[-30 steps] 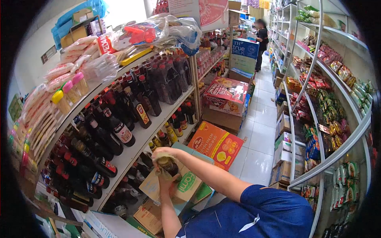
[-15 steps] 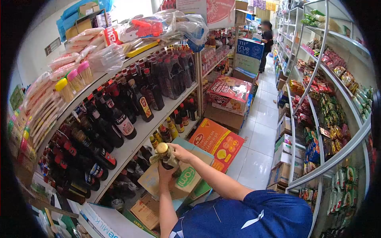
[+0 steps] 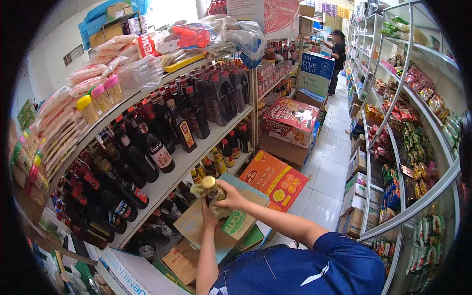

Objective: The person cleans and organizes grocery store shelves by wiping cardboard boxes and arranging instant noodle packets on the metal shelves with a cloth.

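Observation:
A dark bottle with a gold cap (image 3: pixel 209 182) stands upright between my hands, above a cardboard box with a green logo (image 3: pixel 189 223). My left hand (image 3: pixel 210 216) is closed around the bottle's lower left side. My right hand (image 3: pixel 233 195) curls around its upper right side, pressing a tan-green cloth (image 3: pixel 222 211) against it. More of the cloth shows at the left of the cap. The bottle's label and most of its body are hidden by cloth and fingers.
Shelves at left hold several dark sauce bottles (image 3: pixel 158 150). Orange (image 3: pixel 275 181) and red (image 3: pixel 290 118) cartons stand ahead beside the tiled aisle (image 3: pixel 328 169). Snack packets (image 3: pixel 415 142) fill the right-hand rack. Another person (image 3: pixel 338 59) stands far down the aisle.
My right hand has shifted around the bottle with the cloth, which now hangs lower on the right side. The view has shifted slightly. The far person has raised an arm.

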{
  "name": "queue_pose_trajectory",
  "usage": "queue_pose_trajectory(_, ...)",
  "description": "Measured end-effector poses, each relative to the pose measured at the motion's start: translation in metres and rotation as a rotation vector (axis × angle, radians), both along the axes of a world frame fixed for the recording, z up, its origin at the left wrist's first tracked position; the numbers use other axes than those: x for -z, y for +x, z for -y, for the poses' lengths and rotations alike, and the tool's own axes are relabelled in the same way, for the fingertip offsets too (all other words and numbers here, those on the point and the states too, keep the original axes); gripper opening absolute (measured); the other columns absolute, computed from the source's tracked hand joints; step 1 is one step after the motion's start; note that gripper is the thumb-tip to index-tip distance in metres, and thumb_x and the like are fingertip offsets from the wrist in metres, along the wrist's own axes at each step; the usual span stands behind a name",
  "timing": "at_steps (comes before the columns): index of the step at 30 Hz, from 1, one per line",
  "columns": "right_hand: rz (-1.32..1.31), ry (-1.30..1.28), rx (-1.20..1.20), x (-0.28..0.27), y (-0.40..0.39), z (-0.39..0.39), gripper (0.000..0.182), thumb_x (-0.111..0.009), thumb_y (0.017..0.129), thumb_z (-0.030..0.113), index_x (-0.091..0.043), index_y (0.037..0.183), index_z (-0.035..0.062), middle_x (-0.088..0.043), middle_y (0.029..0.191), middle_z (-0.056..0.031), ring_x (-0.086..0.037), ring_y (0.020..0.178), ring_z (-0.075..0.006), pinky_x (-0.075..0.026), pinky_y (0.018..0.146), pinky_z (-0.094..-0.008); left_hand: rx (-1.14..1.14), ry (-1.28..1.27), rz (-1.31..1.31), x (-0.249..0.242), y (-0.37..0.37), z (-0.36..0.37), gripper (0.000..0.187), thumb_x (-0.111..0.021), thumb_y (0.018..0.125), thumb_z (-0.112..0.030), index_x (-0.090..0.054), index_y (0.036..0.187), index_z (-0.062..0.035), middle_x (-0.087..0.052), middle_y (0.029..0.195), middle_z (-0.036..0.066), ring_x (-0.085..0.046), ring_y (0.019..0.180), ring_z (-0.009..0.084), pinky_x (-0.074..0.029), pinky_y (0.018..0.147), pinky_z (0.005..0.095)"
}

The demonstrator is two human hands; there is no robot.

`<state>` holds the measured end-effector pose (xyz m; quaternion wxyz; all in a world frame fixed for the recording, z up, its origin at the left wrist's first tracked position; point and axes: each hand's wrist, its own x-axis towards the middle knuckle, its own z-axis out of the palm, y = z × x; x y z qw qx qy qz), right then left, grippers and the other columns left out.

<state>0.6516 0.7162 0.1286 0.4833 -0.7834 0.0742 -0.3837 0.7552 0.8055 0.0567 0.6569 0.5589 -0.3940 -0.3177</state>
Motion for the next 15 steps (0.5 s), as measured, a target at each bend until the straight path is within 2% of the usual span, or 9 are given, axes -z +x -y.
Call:
queue_pose_trajectory(2, 0.016, -0.058, 0.067, -0.002, -0.004, -0.009, 0.063, -0.068, 0.064, 0.014, -0.040, 0.119, 0.0050, -0.047, 0.114, -0.0144, -0.045, 0.109, -0.0253, -0.036, 0.091, -0.0345, -0.118, -0.052, 0.017, -0.001, -0.013, 0.005, 0.070, -0.063, 0.074, -0.016, -0.020, 0.129, -0.0056, -0.041, 0.120, 0.011, -0.044, 0.107, 0.0206, -0.041, 0.087, 0.0344)
queue_pose_trajectory(3, 0.015, 0.022, 0.102, -0.007, -0.003, -0.016, 0.063, -0.069, 0.064, 0.014, -0.040, 0.120, 0.0055, -0.048, 0.114, -0.0144, -0.046, 0.108, -0.0252, -0.037, 0.090, -0.0343, -0.182, -0.218, -0.169, -0.009, -0.034, 0.006, 0.065, -0.065, 0.073, -0.014, -0.026, 0.124, -0.0034, -0.044, 0.115, 0.010, -0.046, 0.103, 0.0197, -0.041, 0.085, 0.0330)
queue_pose_trajectory(4, 0.015, 0.100, 0.138, -0.013, -0.003, -0.019, 0.064, -0.069, 0.064, 0.014, -0.039, 0.120, 0.0060, -0.048, 0.114, -0.0144, -0.047, 0.107, -0.0250, -0.038, 0.090, -0.0340, -0.185, -0.223, -0.166, -0.007, -0.044, 0.009, 0.065, -0.065, 0.073, -0.014, -0.026, 0.124, -0.0034, -0.044, 0.115, 0.010, -0.046, 0.103, 0.0197, -0.041, 0.085, 0.0330)
queue_pose_trajectory(6, 0.048, 0.122, 0.138, -0.025, -0.002, -0.025, 0.065, -0.069, 0.065, 0.015, -0.039, 0.121, 0.0061, -0.050, 0.112, -0.0143, -0.048, 0.106, -0.0247, -0.039, 0.089, -0.0336, -0.397, -0.170, 0.170, 0.000, -0.053, 0.009, 0.063, -0.066, 0.071, -0.009, -0.028, 0.122, -0.0028, -0.043, 0.113, 0.010, -0.047, 0.102, 0.0199, -0.041, 0.084, 0.0325)
queue_pose_trajectory(10, 0.087, 0.188, 0.119, -0.037, -0.004, -0.024, 0.067, -0.070, 0.064, 0.015, -0.038, 0.123, 0.0066, -0.052, 0.112, -0.0126, -0.049, 0.106, -0.0228, -0.039, 0.089, -0.0331, -0.351, -0.169, 0.063, -0.013, -0.048, 0.003, 0.060, -0.065, 0.070, -0.003, -0.031, 0.119, -0.0035, -0.042, 0.114, 0.010, -0.047, 0.102, 0.0209, -0.040, 0.084, 0.0328)
queue_pose_trajectory(12, 0.103, 0.107, 0.153, -0.035, -0.002, -0.020, 0.064, -0.070, 0.064, 0.015, -0.041, 0.120, 0.0058, -0.052, 0.110, -0.0122, -0.050, 0.104, -0.0232, -0.039, 0.087, -0.0332, -0.244, 0.018, 0.328, -0.028, -0.043, -0.008, 0.059, -0.064, 0.069, 0.001, -0.032, 0.119, -0.0037, -0.042, 0.114, 0.009, -0.048, 0.101, 0.0233, -0.041, 0.084, 0.0334)
queue_pose_trajectory(13, 0.120, 0.028, 0.191, -0.032, 0.000, -0.018, 0.061, -0.070, 0.063, 0.016, -0.043, 0.117, 0.0050, -0.052, 0.108, -0.0118, -0.051, 0.102, -0.0236, -0.040, 0.086, -0.0333, -0.247, 0.020, 0.327, -0.027, -0.036, -0.013, 0.059, -0.064, 0.069, 0.001, -0.032, 0.119, -0.0037, -0.042, 0.114, 0.009, -0.048, 0.101, 0.0233, -0.041, 0.084, 0.0334)
queue_pose_trajectory(15, 0.083, -0.019, 0.203, -0.014, 0.005, -0.012, 0.057, -0.070, 0.063, 0.017, -0.045, 0.113, 0.0039, -0.052, 0.105, -0.0121, -0.051, 0.099, -0.0248, -0.040, 0.084, -0.0334, 0.050, 0.191, -0.308, -0.023, -0.021, -0.023, 0.059, -0.064, 0.070, -0.008, -0.034, 0.121, -0.0028, -0.040, 0.119, 0.011, -0.044, 0.108, 0.0248, -0.037, 0.089, 0.0350)
